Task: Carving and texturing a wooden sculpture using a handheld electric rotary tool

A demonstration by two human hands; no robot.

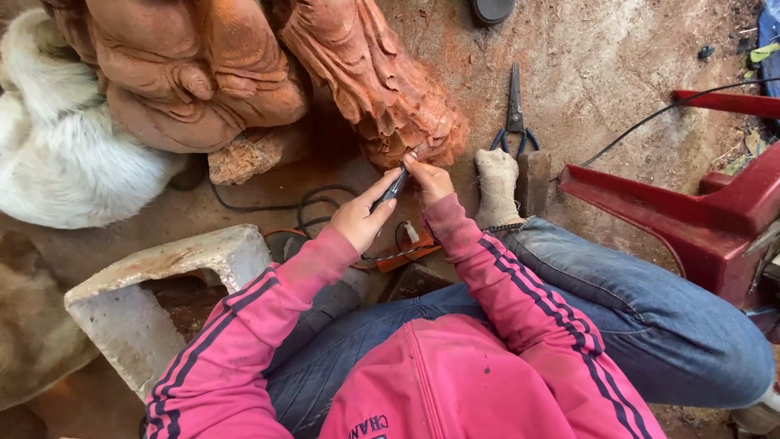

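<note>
The left hand (361, 218) is curled around a slim dark rotary tool (393, 187), and the right hand (428, 180) pinches near its tip, which rests against the lower edge of a reddish carved figure (382, 89) just ahead of both hands. Beyond the right hand, dark shears (514, 114) lie on the dusty earth floor (617, 73). A larger carved figure (187, 73) and white fur (57, 154) sit left of the hands; a pale concrete block (162, 276) lies below the left hand, and a red plastic stool (699, 211) far to the right.

Scissors (514, 114) lie right of the carving (382, 81), stool (699, 219) farther right.
</note>
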